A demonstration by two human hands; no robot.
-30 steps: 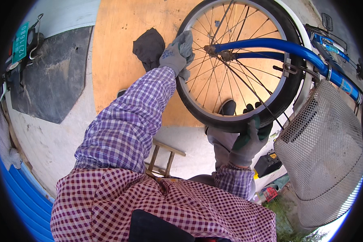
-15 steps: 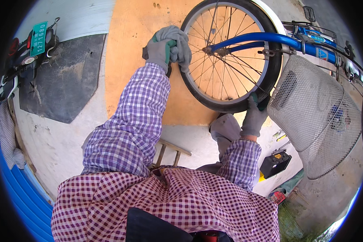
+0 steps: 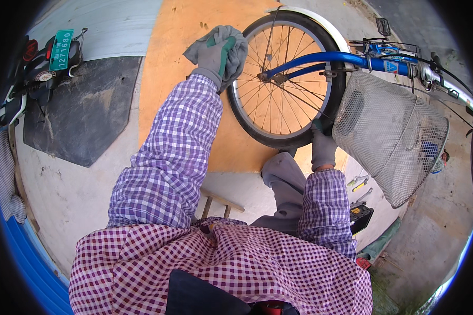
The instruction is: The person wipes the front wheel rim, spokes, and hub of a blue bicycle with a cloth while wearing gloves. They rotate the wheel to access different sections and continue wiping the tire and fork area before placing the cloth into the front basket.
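Your left hand (image 3: 214, 58) grips a bunched grey cloth (image 3: 239, 56) at the wheel's (image 3: 280, 79) left edge. Your right hand (image 3: 324, 148) meets the wheel's lower right, partly obscured; cannot tell how closed.

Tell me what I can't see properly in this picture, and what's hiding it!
All in the head view:
Left hand: fingertips tucked out of sight in the rag.
Right hand: fingertips lost against the dark tyre.
Wooden frame: lower part covered by the apron.
Black box: partly behind the right sleeve.
Motorbike: cut off by the picture's dark rim.
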